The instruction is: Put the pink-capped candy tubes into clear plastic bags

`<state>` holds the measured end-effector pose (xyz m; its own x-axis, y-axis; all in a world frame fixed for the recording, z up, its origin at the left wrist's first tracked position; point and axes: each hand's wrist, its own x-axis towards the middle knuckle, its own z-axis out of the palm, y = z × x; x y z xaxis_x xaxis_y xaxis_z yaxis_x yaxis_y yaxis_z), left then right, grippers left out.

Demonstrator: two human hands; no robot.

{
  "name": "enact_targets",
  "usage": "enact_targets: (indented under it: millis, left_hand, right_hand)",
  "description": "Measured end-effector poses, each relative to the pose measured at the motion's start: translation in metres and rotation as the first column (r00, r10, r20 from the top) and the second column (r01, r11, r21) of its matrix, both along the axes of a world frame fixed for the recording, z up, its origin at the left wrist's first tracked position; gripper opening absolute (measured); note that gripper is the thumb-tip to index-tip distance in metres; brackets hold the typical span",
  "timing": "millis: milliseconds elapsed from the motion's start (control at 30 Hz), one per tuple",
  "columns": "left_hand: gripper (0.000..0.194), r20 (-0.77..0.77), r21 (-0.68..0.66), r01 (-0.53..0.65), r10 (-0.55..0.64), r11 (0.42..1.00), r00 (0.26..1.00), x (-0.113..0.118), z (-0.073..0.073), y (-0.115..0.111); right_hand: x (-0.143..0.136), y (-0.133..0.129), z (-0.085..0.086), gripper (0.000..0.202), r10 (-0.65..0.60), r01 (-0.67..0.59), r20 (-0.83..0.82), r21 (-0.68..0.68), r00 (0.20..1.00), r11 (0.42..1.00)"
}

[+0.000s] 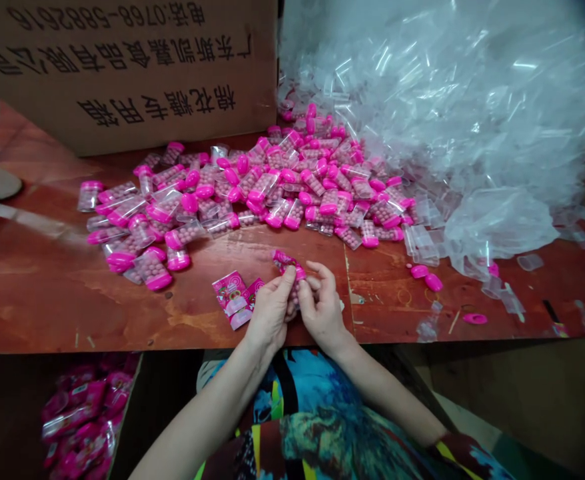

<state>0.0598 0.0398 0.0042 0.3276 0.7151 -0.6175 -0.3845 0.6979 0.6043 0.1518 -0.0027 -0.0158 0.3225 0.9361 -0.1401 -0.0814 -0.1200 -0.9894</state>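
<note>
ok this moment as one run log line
left hand: holding candy container; right hand: holding same container; printed wrapper: at container's far end; flat wrappers: on table beside left hand; container pile: beyond hands

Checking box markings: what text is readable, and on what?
"电话:0768-5882616": box, upside down.
"广东斯凯嘉食品有限公司": box, upside down.
"棉花糖专用箱": box, upside down.
Loose wrappers, held wrapper, packs: too blurred.
</note>
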Motion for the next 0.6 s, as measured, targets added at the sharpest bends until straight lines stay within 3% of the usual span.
enact_targets:
  millis: [100,200,267,400,533,600]
  left_hand:
    - [0.05,0.016,-0.015,-0.017,0.017,1.0,1.0,0.001,-0.001,-0.001]
    - [0.046,0.037,-0.013,-0.028,0.029,1.0,0.999,0.0,-0.002,0.002]
    - [0.043,0.055,-0.012,-0.03,0.031,0.999,0.998,-0.002,-0.002,0.004]
    - [0.038,0.09,-0.008,0.007,-0.006,1.0,0.996,-0.007,0.0,0.007]
    - [0.031,0.127,0.01,0.055,-0.055,0.998,0.99,-0.011,0.002,0.01]
    - [0.032,0.129,-0.003,0.083,-0.082,0.997,0.988,-0.01,0.001,0.011]
  right_hand:
    - [0.005,0.004,-0.001,0.038,0.039,-0.04,-0.044,-0.021,0.998,0.999]
    - [0.011,0.005,0.0,0.052,0.175,-0.181,-0.233,-0.004,0.957,0.984]
    - [0.012,0.001,0.001,0.06,0.253,-0.261,-0.27,0.007,0.929,0.965]
    - [0.016,-0.006,0.005,0.065,0.263,-0.287,-0.333,-0.024,0.906,0.958]
    - [0.026,-0.007,0.007,0.071,0.313,-0.396,-0.511,-0.058,0.801,0.916]
    - [0.03,-0.008,0.005,0.071,0.342,-0.43,-0.522,-0.053,0.781,0.901]
